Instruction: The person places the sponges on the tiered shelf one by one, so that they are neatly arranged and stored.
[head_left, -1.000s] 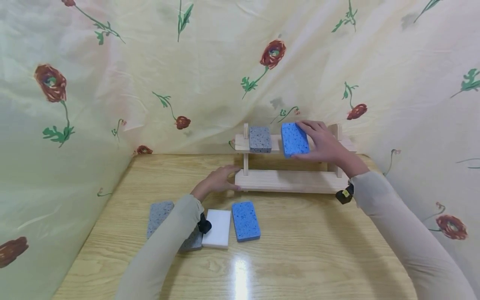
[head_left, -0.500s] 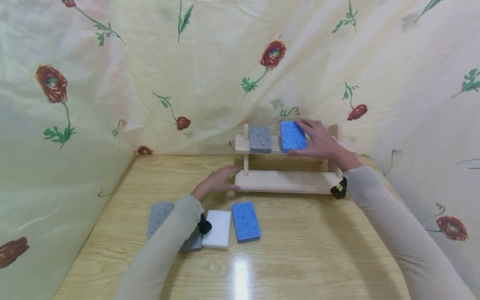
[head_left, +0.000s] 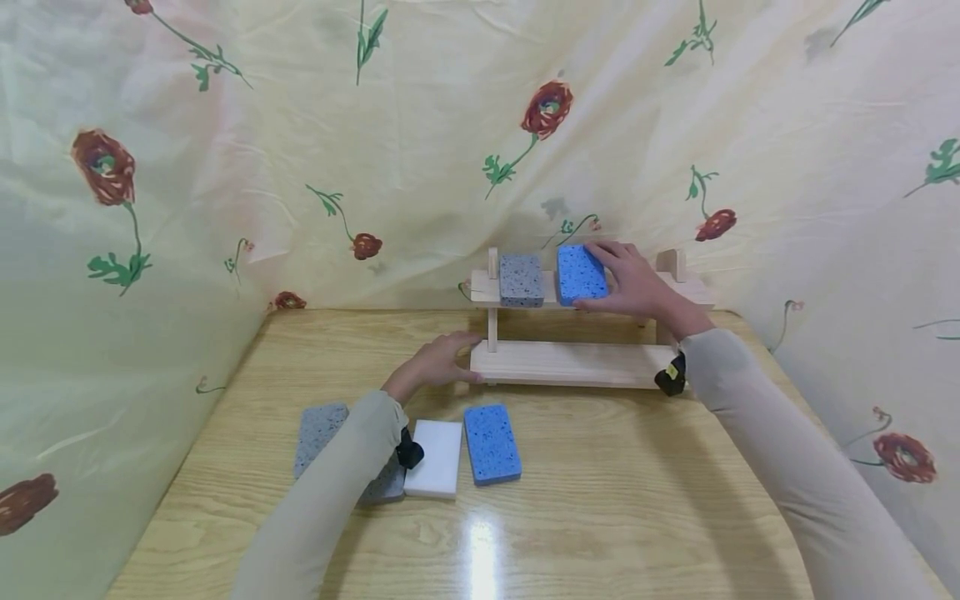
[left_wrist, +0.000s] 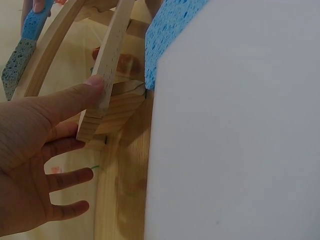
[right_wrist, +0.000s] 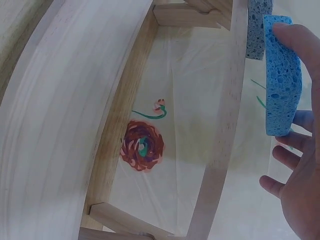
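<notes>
My right hand (head_left: 628,282) pinches a blue sponge (head_left: 581,273) between thumb and fingers over the upper board of a small two-tier wooden shelf (head_left: 577,364). Just left of it, a grey speckled sponge (head_left: 521,279) lies on that same board. In the right wrist view, the blue sponge (right_wrist: 283,75) is close to the board's edge, its far end near the grey sponge (right_wrist: 255,30). At the shelf's left end is my left hand (head_left: 438,358). The left wrist view has its thumb on the lower board (left_wrist: 106,75) and its index finger beneath, the other fingers spread.
On the table (head_left: 600,500) in front of the shelf lie another blue sponge (head_left: 492,444), a white sponge (head_left: 434,458) and grey sponges (head_left: 321,429) partly hidden under my left sleeve. A flower-patterned cloth (head_left: 420,167) hangs behind and along both sides.
My right hand has moved slightly left with the blue sponge, bringing it nearer the grey one and straightening its tilt. The left hand has stayed at the shelf's end.
</notes>
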